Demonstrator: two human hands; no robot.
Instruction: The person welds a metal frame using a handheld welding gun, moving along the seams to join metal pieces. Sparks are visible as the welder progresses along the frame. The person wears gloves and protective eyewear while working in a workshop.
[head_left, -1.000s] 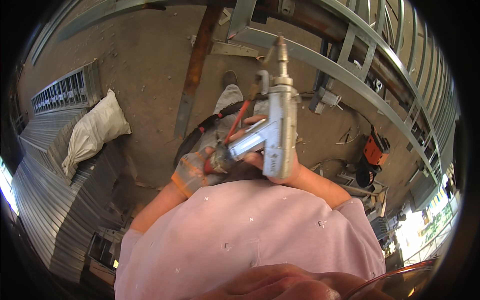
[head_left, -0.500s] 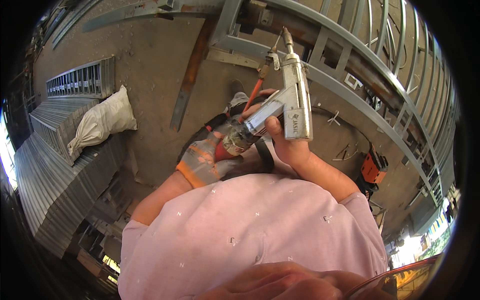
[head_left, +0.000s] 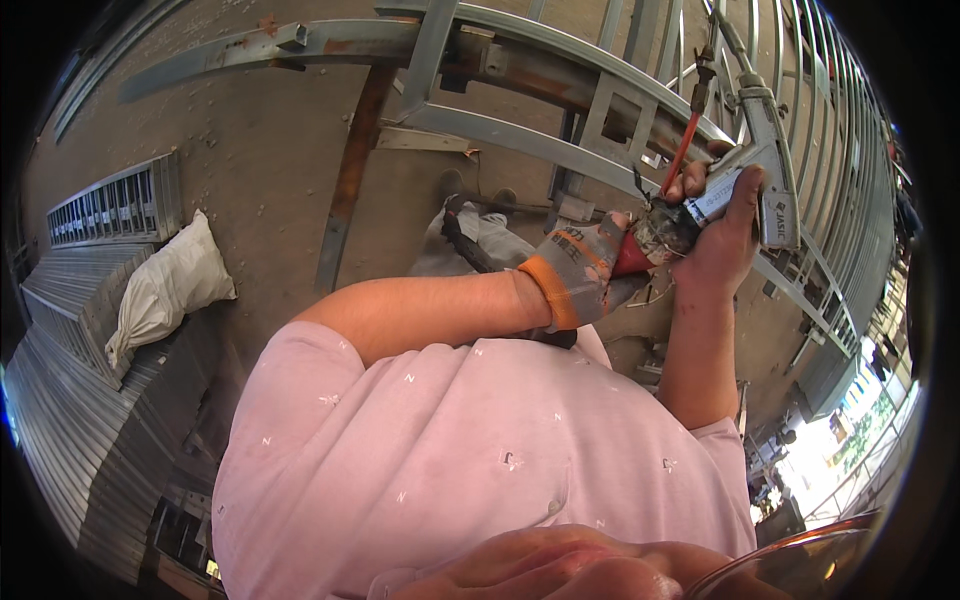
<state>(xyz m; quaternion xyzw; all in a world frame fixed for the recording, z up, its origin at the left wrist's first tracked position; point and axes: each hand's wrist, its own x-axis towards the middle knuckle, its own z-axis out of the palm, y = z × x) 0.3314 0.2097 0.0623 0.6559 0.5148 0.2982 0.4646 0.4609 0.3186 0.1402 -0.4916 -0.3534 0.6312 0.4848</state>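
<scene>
A silver handheld welding gun [head_left: 762,135] with a long slim nozzle is held out to the right, pointing away from me over a metal frame. My bare right hand [head_left: 722,238] wraps round its grip, thumb along the side. My left hand [head_left: 582,272], in a grey glove with an orange cuff, is closed round the red, taped rear end [head_left: 632,255] of the handle. A thin red wire-feed tube [head_left: 682,152] runs beside the gun to a fitting near the nozzle. The nozzle tip lies against the bars in view, and I cannot tell whether it touches them.
The galvanised steel frame [head_left: 520,130] spans the far side, its closely set bars curving to the right. A rusty beam [head_left: 352,170] juts toward me. At left, a white sack [head_left: 178,285] rests by stacked corrugated metal [head_left: 65,400]. Two shoes show on the floor below.
Both hands have carried the welding gun to the right and farther away, toward the barred frame. My left forearm now reaches across my body, and the view has shifted.
</scene>
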